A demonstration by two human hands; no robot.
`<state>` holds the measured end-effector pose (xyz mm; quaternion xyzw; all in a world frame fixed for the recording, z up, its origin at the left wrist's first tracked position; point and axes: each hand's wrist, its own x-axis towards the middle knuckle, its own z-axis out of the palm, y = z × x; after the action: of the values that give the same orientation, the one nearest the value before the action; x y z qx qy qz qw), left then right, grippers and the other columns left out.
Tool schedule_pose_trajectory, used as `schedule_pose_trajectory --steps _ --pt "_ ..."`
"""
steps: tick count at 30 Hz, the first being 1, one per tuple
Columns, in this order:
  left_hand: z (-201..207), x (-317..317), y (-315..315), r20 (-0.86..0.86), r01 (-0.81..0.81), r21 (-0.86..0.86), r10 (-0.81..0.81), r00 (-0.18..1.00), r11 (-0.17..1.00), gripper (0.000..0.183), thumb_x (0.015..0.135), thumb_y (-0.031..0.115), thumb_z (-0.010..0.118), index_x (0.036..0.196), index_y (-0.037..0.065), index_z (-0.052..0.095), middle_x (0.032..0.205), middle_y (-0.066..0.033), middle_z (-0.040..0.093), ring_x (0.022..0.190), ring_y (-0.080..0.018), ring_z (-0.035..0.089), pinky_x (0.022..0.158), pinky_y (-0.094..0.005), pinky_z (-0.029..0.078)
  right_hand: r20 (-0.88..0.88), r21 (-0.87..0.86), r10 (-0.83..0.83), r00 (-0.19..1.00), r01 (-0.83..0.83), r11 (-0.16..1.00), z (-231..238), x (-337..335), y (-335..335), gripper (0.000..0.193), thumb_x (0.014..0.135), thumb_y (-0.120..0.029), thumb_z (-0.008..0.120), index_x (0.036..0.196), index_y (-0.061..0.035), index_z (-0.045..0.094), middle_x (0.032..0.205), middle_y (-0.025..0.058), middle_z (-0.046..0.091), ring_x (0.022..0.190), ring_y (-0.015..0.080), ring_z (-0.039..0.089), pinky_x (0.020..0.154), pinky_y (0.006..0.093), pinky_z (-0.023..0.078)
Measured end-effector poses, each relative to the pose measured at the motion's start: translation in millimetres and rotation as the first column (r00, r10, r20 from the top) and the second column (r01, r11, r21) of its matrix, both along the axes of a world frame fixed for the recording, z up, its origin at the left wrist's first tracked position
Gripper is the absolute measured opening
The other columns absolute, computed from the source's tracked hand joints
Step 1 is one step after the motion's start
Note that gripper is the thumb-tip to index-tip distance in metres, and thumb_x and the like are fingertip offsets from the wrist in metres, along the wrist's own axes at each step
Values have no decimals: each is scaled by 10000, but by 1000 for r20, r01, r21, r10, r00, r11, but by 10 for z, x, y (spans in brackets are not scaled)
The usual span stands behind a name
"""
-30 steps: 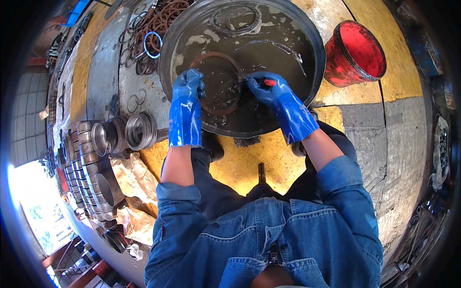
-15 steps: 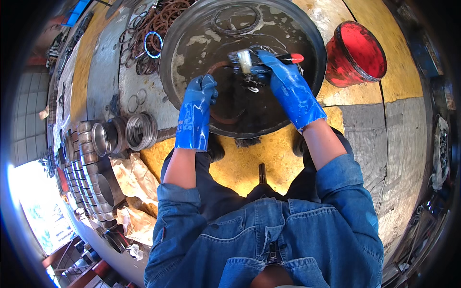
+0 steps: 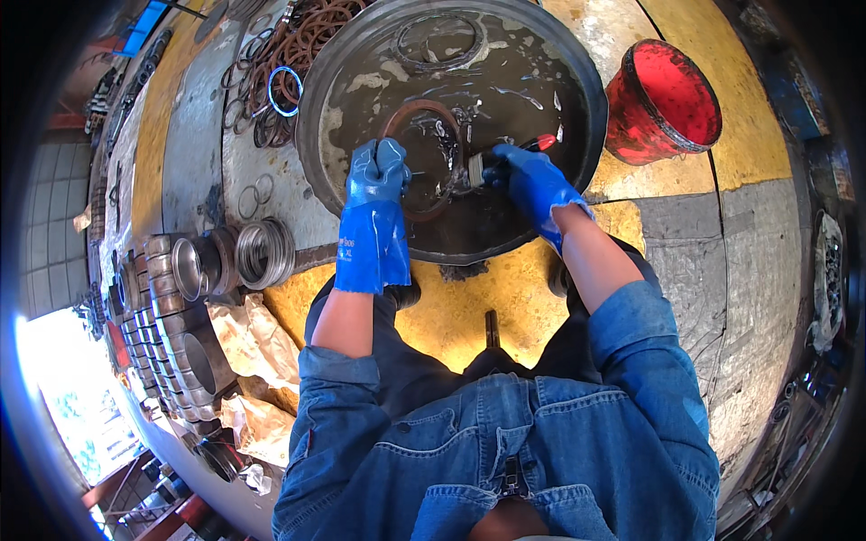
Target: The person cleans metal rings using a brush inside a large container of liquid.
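Both my hands wear long blue rubber gloves over a wide round basin [image 3: 317, 171] of dark, murky liquid. My left hand [image 3: 377, 171] is closed on the left side of a brown metal ring [image 3: 424, 105], holding it over the liquid. In my right hand [image 3: 532, 180] is a paintbrush [image 3: 545, 142] with a red-tipped dark handle. Its pale bristles touch or nearly touch the right side of the ring. Another thin ring [image 3: 478, 43] lies at the basin's far side, partly in the liquid.
A red bucket [image 3: 663, 99] stands right of the basin. Many brown rings [image 3: 316, 41] are heaped at the back left, with a blue ring [image 3: 285, 90] beside them. Silvery rings [image 3: 265, 252] and stacked metal cylinders [image 3: 171, 316] stand at the left, near crumpled brown paper [image 3: 257, 338].
My right hand has moved down and nearer with the paintbrush, bringing the bristles to the ring's right side. The brown ring now shows more fully above the liquid in my left hand.
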<state>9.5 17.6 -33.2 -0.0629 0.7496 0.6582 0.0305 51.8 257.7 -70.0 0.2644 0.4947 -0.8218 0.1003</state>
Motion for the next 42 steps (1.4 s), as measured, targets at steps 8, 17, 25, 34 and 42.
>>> schedule_pose_trajectory --steps 8,17,25,34,42 --pt "-190 -98 -149 -44 141 -225 -155 987 964 306 1011 265 666 1177 13 616 831 -52 663 699 -127 643 624 -293 529 -211 158 352 912 -324 933 374 39 -274 372 873 -331 777 1076 -18 766 962 81 758 858 147 689 815 302 536" --pt "20 27 29 6 96 -40 -96 995 995 213 952 167 709 1104 39 634 817 -16 623 686 -108 591 588 -263 476 78 982 525 847 -156 106 229 -36 -318 271 898 -296 705 1131 -169 755 1054 137 746 998 315 723 867 413 563" --pt "-58 -82 -92 81 190 -226 -176 981 956 294 1007 335 657 1087 54 635 792 -12 619 676 -106 585 603 -259 482 -287 764 898 333 646 4 286 -115 -346 532 857 -177 658 1381 -158 567 1304 124 649 803 264 747 618 459 549" --pt "-115 -29 -92 -35 194 -103 -199 979 976 243 961 154 684 1162 39 610 882 -32 640 683 -115 601 588 -269 485 71 971 476 876 -170 168 175 -122 -391 282 871 -310 718 1137 -224 750 1063 144 750 1030 361 709 883 442 560" --pt "-464 -136 -182 -231 84 -412 -193 954 907 279 958 161 697 1192 37 609 904 -30 648 697 -111 608 594 -265 487 210 316 562 800 -600 735 368 -22 -366 266 896 -246 742 1059 -37 765 847 36 746 752 119 676 700 276 531"
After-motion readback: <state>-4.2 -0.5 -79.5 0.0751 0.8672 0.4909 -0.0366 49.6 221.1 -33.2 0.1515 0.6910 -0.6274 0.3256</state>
